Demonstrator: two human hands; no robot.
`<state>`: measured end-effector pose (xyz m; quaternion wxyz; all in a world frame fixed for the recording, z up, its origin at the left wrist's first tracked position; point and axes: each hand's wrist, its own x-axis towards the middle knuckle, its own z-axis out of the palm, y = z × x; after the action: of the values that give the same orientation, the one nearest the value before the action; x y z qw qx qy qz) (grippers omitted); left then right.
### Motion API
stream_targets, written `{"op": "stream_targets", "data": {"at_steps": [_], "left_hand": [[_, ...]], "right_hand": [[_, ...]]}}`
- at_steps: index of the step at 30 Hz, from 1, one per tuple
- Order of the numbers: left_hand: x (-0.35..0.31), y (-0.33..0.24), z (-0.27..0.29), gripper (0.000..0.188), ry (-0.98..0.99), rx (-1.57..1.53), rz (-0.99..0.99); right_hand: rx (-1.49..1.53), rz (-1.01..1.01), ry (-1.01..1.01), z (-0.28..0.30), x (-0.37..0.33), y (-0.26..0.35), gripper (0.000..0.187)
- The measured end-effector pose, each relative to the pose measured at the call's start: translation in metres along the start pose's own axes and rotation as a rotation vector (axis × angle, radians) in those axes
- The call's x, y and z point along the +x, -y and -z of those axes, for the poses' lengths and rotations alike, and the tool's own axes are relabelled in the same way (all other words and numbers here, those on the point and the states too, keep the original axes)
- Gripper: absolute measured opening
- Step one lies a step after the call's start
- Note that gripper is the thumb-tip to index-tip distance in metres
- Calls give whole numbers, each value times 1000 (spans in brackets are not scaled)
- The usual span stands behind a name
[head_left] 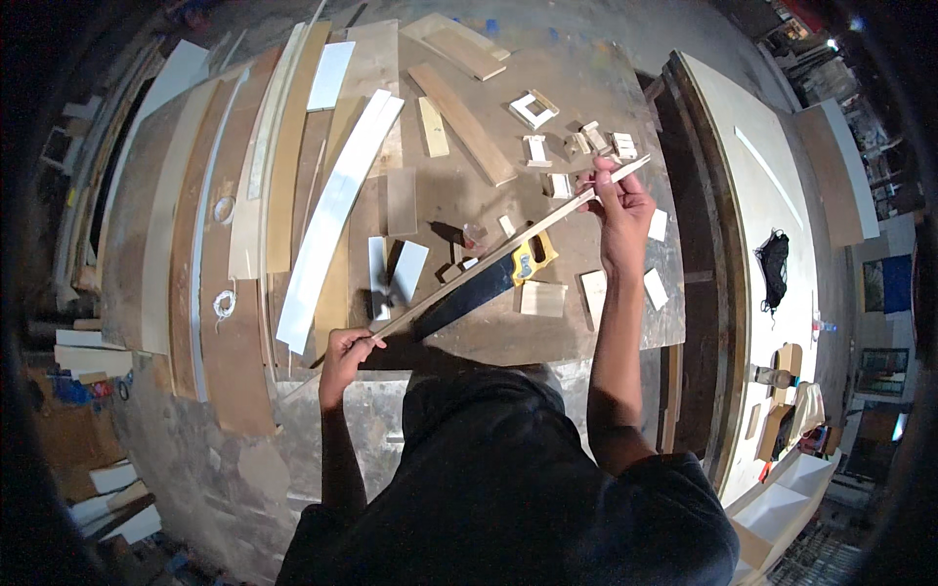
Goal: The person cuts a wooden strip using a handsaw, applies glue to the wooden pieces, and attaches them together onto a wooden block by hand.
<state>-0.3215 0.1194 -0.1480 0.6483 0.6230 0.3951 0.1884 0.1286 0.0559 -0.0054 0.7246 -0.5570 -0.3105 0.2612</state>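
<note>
Taking the middle of the view as the clock's centre, long planks [186, 244] lie side by side between nine and ten o'clock, with a white coil [225, 305] on them at nine. A white board [342, 215] slants at ten. At eight is the left hand [344, 359], its forearm rising almost upright from below; thumb and fingers are closed round the lower part of a thin stick [489, 261], whose end runs on past the fist toward eight. The stick is held up slantwise across the bench [454, 195], from eight o'clock to two. Just below it in view is a saw [476, 292], blade pointing to eight, yellow handle toward two; whether they touch I cannot tell. Small blocks [535, 150] are scattered at one. At two, the right hand [623, 205] is raised higher than the left, elbow bent, thumb and fingers pinching the stick near its upper end, the tip jutting out beyond. At three, a side table [777, 200] bears a black tangle [774, 269]
</note>
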Motion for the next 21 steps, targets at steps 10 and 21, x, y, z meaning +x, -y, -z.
{"op": "stream_targets", "data": {"at_steps": [10,21], "left_hand": [[12,9,10,27,38,391,34],[87,-19,-165,27,349,327,-186]], "right_hand": [[-46,-270,39,18,-39,-46,22],[-12,-518,17,27,-130,-148,26]]}}
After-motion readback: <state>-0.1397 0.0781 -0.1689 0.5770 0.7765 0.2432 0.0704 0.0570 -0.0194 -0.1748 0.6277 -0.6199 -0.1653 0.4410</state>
